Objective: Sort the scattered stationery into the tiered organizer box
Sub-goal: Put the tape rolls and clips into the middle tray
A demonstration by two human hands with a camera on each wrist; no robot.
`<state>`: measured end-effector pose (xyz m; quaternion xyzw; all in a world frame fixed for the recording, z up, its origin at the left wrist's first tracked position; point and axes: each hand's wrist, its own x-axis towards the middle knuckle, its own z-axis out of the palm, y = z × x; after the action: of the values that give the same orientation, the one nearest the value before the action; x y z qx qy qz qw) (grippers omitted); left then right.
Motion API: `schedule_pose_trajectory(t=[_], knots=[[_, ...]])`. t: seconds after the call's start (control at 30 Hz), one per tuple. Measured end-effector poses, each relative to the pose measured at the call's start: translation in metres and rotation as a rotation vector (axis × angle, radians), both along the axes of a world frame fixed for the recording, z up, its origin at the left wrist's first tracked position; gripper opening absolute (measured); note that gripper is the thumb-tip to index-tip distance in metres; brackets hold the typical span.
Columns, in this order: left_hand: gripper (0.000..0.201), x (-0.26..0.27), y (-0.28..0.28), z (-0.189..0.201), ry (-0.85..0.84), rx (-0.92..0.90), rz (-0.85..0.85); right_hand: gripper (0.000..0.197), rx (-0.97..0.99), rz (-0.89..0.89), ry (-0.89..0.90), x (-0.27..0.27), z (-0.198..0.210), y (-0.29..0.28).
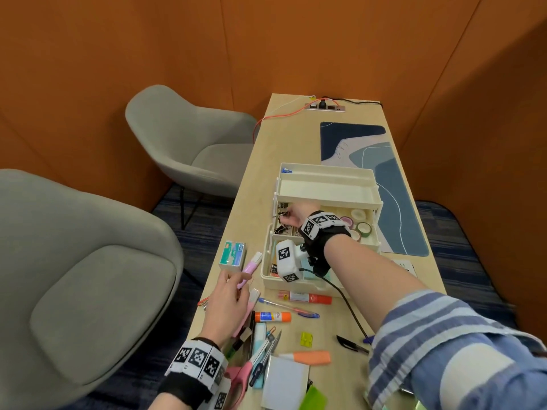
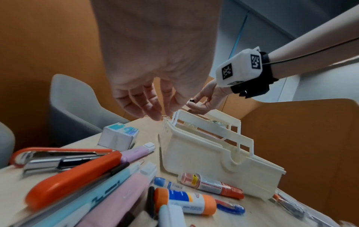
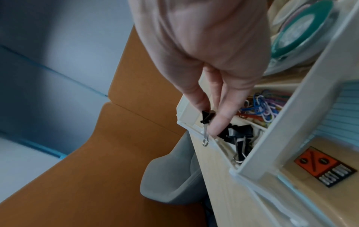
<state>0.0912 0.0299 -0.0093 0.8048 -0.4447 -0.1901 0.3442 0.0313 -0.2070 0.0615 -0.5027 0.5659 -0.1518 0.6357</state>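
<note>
The cream tiered organizer box stands open on the table, its trays stepped out. My right hand reaches into the left end of the middle tray and pinches a small black binder clip between thumb and fingers, just above a compartment holding other black binder clips. Coloured paper clips fill the compartment beside it, and tape rolls lie further right. My left hand hovers over the scattered stationery left of the box, fingers relaxed and holding nothing.
Loose on the near table: a staples box, a pink highlighter, glue sticks, a red-capped tube, pens, scissors, an orange highlighter, sticky notes. Grey chairs stand left; a desk mat lies behind.
</note>
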Motion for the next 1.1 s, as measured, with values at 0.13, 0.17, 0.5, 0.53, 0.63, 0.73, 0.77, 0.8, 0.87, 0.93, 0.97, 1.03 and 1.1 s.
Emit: schedule_pose_trajectory(t=[0.13, 0.17, 0.5, 0.53, 0.63, 0.73, 0.77, 0.8, 0.87, 0.93, 0.97, 1.03, 1.1], knots=[[0.017, -0.005, -0.005, 0.003, 0.019, -0.022, -0.018, 0.012, -0.069, -0.186, -0.043, 0.001, -0.019, -0.01], [0.017, -0.006, -0.005, 0.003, 0.026, -0.026, -0.024, 0.013, -0.099, -0.184, -0.064, 0.001, -0.02, -0.01], [0.019, -0.009, 0.006, 0.0, 0.043, -0.017, -0.048, 0.034, -0.176, 0.093, 0.059, -0.013, -0.007, 0.014], [0.019, -0.009, 0.006, 0.0, 0.037, -0.009, -0.051, 0.032, -0.184, 0.067, 0.061, -0.016, -0.005, 0.018], [0.018, -0.012, 0.006, -0.001, 0.023, 0.007, -0.073, 0.029, -0.279, -0.005, 0.035, -0.037, 0.002, 0.036], [0.017, -0.016, 0.007, -0.007, -0.023, 0.037, -0.126, 0.02, -0.31, 0.117, -0.02, -0.077, -0.004, 0.061], [0.017, -0.018, 0.008, -0.01, -0.046, 0.047, -0.157, 0.018, -0.305, 0.176, -0.016, -0.093, -0.01, 0.072], [0.017, -0.02, 0.008, -0.012, -0.064, 0.066, -0.191, 0.017, -0.307, 0.248, 0.012, -0.108, -0.018, 0.083], [0.018, -0.026, 0.009, -0.016, -0.084, 0.124, -0.257, 0.016, -0.34, 0.434, 0.135, -0.137, -0.037, 0.11], [0.018, -0.034, 0.01, -0.021, -0.112, 0.179, -0.301, 0.022, -0.451, 0.691, 0.298, -0.157, -0.062, 0.139], [0.018, -0.038, 0.011, -0.023, -0.118, 0.19, -0.312, 0.029, -0.551, 0.829, 0.393, -0.165, -0.074, 0.153], [0.017, -0.046, 0.012, -0.026, -0.112, 0.181, -0.318, 0.045, -0.754, 1.049, 0.529, -0.176, -0.099, 0.176], [0.017, -0.05, 0.013, -0.028, -0.118, 0.184, -0.311, 0.052, -0.866, 1.12, 0.591, -0.181, -0.113, 0.186]])
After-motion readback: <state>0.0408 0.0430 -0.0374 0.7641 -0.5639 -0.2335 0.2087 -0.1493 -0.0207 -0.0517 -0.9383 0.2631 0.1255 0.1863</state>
